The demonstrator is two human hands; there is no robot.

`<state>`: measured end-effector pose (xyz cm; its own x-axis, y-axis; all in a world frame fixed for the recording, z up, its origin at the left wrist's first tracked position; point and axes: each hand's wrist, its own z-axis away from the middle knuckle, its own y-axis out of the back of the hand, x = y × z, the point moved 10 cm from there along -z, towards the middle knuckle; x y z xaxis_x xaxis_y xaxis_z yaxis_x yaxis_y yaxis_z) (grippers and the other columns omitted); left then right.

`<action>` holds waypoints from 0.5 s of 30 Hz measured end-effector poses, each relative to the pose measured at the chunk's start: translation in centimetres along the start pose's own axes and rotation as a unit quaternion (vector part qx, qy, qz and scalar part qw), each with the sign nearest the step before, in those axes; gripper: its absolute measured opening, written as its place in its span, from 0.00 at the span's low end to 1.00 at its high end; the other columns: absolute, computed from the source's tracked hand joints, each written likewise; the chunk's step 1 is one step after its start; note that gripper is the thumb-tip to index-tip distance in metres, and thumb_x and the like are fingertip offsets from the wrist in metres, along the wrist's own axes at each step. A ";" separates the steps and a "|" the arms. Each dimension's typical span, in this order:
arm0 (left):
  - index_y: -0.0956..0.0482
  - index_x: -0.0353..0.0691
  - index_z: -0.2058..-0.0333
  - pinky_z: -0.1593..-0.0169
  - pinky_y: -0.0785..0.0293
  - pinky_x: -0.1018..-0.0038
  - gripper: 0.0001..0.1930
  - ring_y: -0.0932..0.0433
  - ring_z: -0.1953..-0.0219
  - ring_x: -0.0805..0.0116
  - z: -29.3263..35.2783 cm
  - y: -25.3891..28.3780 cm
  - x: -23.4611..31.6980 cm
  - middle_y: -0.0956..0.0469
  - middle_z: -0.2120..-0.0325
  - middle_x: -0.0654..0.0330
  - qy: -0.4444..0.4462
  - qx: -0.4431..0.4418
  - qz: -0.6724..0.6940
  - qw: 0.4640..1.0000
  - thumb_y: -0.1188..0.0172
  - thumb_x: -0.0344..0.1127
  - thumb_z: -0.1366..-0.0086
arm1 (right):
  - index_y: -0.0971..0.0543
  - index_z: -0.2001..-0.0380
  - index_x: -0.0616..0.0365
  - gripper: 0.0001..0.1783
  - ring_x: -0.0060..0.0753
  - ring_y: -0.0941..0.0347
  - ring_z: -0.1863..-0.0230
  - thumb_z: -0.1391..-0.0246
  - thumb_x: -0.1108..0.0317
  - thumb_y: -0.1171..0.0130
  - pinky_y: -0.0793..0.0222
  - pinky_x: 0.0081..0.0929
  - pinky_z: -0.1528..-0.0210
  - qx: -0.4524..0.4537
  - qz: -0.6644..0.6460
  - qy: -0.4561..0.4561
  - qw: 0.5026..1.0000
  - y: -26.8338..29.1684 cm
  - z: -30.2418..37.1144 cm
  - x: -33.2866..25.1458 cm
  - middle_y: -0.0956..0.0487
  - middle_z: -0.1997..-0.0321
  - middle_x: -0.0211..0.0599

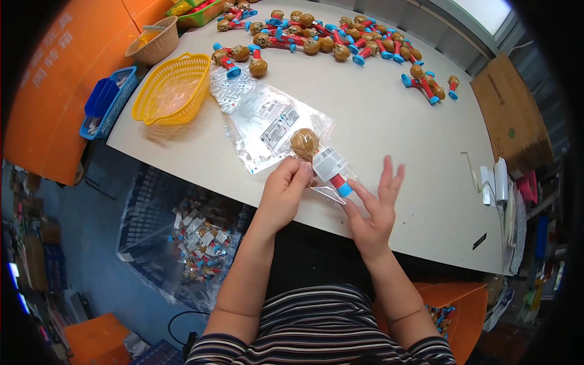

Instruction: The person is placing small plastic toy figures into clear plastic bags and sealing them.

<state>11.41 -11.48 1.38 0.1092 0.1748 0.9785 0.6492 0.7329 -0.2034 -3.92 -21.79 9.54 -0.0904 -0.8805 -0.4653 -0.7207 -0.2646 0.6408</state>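
Observation:
A small toy figure with a round brown head, a red body and a blue base lies tilted inside a clear plastic bag above the near part of the table. A white printed label covers its middle. My left hand is closed on the bag beside the brown head, thumb on top. My right hand has its fingers spread; thumb and forefinger are at the blue base and the bag's edge, the other fingers raised. Just beyond lies a stack of flat clear bags with printed labels.
Many similar toys are heaped along the table's far side. A yellow basket stands at the left edge, near a blue basket. Below left, a blue crate holds bagged toys. A cardboard box stands at right.

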 end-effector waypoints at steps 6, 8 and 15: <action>0.31 0.29 0.54 0.67 0.24 0.78 0.13 0.21 0.70 0.72 0.2 2.1 -1.2 0.21 0.68 0.55 0.126 0.108 -0.028 0.986 0.48 0.36 0.27 | 0.18 0.53 0.56 0.19 0.59 0.42 0.30 0.51 0.69 0.31 0.52 0.59 0.31 -0.143 0.022 -0.043 0.989 -4.5 0.8 0.9 0.33 0.32 0.54; 0.33 0.28 0.51 0.69 0.24 0.79 0.15 0.20 0.72 0.71 0.6 3.1 -0.1 0.21 0.68 0.54 0.104 0.140 -0.123 0.977 0.46 0.35 0.28 | 0.20 0.51 0.56 0.20 0.55 0.33 0.36 0.50 0.69 0.32 0.45 0.60 0.35 -0.152 -0.038 0.002 0.988 -5.0 0.8 -0.3 0.31 0.35 0.52; 0.39 0.27 0.44 0.69 0.26 0.81 0.24 0.22 0.73 0.75 1.8 3.0 2.3 0.23 0.70 0.54 0.041 0.169 -0.167 0.970 0.41 0.33 0.32 | 0.19 0.55 0.59 0.17 0.52 0.23 0.47 0.50 0.73 0.33 0.31 0.43 0.41 -0.189 -0.044 0.028 0.981 -2.8 1.4 -0.3 0.29 0.37 0.54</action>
<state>12.20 -7.72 2.92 0.0031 -0.1530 0.9882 0.3759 0.9159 0.1407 -2.84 -20.19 7.01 0.0061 -0.8648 -0.5020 -0.4164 -0.4586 0.7850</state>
